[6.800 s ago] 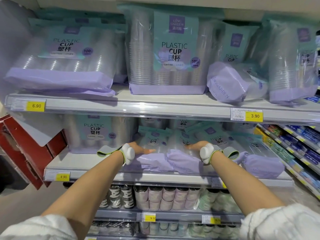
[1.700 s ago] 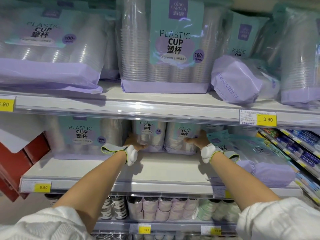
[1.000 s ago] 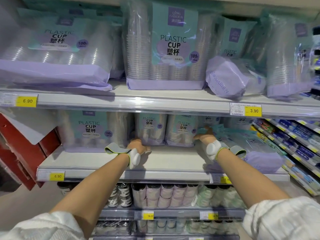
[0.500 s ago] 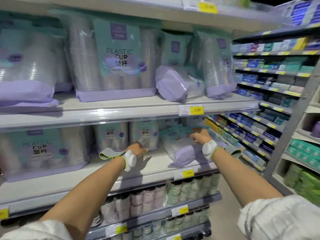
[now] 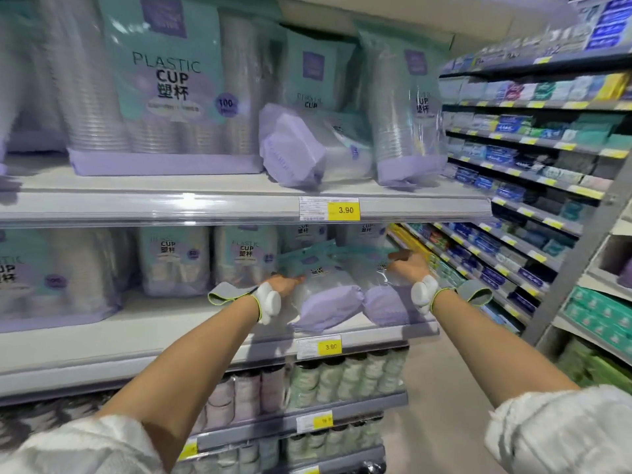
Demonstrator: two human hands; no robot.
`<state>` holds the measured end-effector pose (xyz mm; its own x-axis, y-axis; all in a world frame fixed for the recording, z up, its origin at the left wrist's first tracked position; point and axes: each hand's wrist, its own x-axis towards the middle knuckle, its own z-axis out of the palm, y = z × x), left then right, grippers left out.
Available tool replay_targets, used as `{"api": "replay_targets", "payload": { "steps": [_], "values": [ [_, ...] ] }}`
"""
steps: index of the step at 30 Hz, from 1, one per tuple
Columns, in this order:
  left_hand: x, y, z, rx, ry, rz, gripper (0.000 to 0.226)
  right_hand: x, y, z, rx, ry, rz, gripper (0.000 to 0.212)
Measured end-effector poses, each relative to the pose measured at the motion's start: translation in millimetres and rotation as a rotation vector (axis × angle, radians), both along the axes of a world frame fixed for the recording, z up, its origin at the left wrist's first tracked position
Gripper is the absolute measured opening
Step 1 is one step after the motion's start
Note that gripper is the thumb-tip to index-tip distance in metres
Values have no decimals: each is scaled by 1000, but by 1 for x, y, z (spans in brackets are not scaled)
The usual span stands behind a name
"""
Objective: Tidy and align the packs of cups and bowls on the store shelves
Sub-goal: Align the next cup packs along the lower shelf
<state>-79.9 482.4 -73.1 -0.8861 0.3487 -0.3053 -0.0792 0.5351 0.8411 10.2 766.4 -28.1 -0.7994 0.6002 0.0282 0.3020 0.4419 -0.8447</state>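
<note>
Left hand (image 5: 285,283) and right hand (image 5: 408,266), fingers spread flat, flank toppled cup packs (image 5: 328,302) at middle shelf (image 5: 136,340) front edge; a careless shove likely drops them

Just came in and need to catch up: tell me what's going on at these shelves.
A person is tidying packs of plastic cups in a store aisle. Both hands are on the middle shelf: the left hand and the right hand sit on either side of two toppled packs lying on their sides near the front edge. Beside them, two small packs stand upright at the back. On the shelf above, another fallen pack is not yet straightened.
</note>
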Motion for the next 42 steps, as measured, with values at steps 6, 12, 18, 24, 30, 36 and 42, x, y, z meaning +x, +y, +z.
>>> {"api": "replay_targets", "payload": {
  "steps": [6,12,18,24,30,36,42],
  "values": [
    [31,21,19,168,-85,141,82,-12,34,-12,117,-275,7,58],
    [52,41,31,126,-91,153,72,-17,45,-23,72,-353,63,77],
    [32,35,30,56,-111,71,70,-7,35,-15,11,-376,104,80],
    [30,31,28,-83,-171,-63,56,6,31,-6,-30,-359,156,51],
    [47,39,41,143,-232,-10,40,7,41,-5,-149,-327,213,48],
    [22,35,19,179,-319,86,76,15,38,2,-272,-324,233,43],
    [23,34,34,181,-298,106,50,8,44,6,-102,-357,247,54]
  ]
}}
